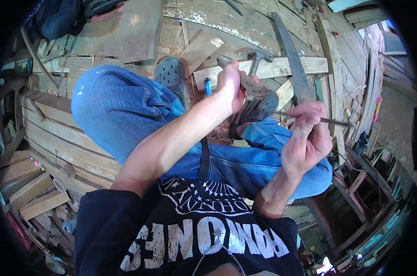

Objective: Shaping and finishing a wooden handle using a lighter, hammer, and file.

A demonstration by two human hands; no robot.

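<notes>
Grasping a rough, narrow piece of wood (253, 86), the person's left grip (231, 86) is wrapped around its middle, with one end jutting above the fingers and the other slanting down toward the right shoe (266, 106). Whether the wood touches that shoe cannot be told. The right grip (308, 133) is closed around a thin dark rod (336, 122), which sticks out on both sides of the hand and points on its left toward the shoe. Wood and rod are apart.

Just beyond the wood, a claw hammer (259, 55) has its head over a pale plank (305, 66) and its handle running down behind the held piece. To the right of the hammer, a long saw blade (289, 46) crosses the same plank, its wide end near the right hand. Left of the left wrist stands a small blue object (207, 86), close to the grey, holed left shoe (168, 73).

Farther out, the person's bent legs wear blue jeans (111, 99), below a dark printed shirt (102, 230). A wide board (141, 32) lies at the upper left, and cut wood blocks (42, 204) are heaped at the lower left.
</notes>
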